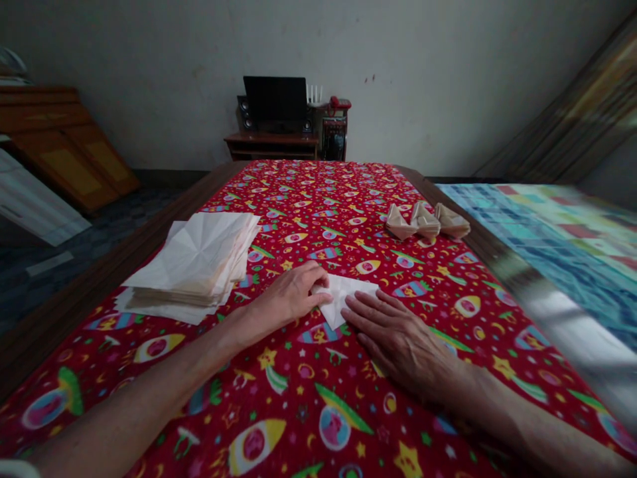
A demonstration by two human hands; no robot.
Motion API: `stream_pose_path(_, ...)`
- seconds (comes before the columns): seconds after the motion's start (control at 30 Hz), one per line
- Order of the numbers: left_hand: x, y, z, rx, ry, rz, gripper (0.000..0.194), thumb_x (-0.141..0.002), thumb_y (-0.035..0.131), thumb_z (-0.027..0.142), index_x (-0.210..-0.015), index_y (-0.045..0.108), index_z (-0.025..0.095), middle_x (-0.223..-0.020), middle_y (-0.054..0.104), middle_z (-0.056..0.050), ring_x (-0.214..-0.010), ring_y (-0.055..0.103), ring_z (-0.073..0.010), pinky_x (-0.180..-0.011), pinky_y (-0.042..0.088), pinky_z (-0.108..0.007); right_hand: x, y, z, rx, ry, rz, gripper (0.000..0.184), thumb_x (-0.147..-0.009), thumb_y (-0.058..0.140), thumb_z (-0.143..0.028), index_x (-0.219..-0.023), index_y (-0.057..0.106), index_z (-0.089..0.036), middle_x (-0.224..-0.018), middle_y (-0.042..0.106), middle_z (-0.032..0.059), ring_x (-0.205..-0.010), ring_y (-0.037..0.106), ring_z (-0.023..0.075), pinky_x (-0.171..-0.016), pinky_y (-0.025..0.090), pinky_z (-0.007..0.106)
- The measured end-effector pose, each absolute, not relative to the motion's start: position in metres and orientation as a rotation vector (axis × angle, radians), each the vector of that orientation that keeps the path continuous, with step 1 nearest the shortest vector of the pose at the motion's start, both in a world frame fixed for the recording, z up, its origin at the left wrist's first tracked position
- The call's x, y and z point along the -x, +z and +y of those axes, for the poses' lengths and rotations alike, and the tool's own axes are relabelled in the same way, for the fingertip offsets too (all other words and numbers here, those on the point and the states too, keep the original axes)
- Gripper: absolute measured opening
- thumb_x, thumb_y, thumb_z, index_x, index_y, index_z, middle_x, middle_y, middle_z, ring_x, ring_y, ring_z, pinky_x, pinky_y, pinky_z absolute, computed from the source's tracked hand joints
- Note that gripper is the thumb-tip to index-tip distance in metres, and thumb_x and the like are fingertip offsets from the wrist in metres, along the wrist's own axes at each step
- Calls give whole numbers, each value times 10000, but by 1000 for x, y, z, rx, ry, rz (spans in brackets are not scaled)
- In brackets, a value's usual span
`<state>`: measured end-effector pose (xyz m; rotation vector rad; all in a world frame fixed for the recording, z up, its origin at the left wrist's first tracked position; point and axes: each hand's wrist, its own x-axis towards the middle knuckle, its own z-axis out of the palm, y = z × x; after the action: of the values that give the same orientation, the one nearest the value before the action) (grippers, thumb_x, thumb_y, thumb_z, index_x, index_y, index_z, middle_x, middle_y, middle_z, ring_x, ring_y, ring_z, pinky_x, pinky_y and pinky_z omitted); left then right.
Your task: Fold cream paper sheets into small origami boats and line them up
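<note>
A folded piece of white paper (336, 296) lies on the red patterned cloth between my hands. My left hand (297, 292) has its fingers curled round the paper's left corner, with the thumb on top. Across the right part of the paper my right hand (391, 332) lies flat, fingers stretched out and pressing it down. A stack of creased white paper sheets (192, 265) sits to the left, beyond my left forearm. Several folded paper pieces (425, 221) stand in a row at the far right of the cloth.
The red cloth (308, 405) with rockets and stars covers a long table with a brown edge (196, 192). At its far end stand a monitor (276, 99), speakers and a red telephone (340, 103). A bed with a blue patterned cover (537, 245) adjoins on the right; a wooden cabinet (64, 146) is left.
</note>
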<state>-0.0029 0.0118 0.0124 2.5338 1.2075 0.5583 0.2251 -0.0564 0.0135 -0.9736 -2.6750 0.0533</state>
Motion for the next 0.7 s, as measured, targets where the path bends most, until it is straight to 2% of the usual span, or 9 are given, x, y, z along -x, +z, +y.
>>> stream_pose_path(0.13, 1, 13, 17, -2524, 513, 1242, 135, -817, 592, 302, -872, 560, 183, -864, 569, 1, -750, 551, -144, -666, 410, -252, -225, 13, -56, 983, 61, -2697, 447, -935, 389, -202, -1380, 415, -231, -1386, 473, 43, -1301, 395, 224, -1086, 333, 477)
stream_pose_path(0.3, -1, 14, 18, -2509, 472, 1298, 170, -819, 589, 345, -762, 582, 185, -789, 552, 13, -687, 533, -130, -595, 358, -237, -225, 12, -57, 1011, 56, -2712, 449, -939, 375, -199, -1386, 406, -224, -1395, 464, 36, -1307, 386, 223, -1090, 326, 480)
stream_pose_path(0.7, -6, 14, 13, -2436, 512, 1395, 172, -799, 613, 349, -741, 597, 188, -791, 560, 19, -681, 550, -126, -581, 357, -233, -224, 14, -57, 990, 46, -2682, 466, -928, 393, -187, -1390, 398, -244, -1373, 491, 38, -1286, 417, 213, -1082, 336, 463)
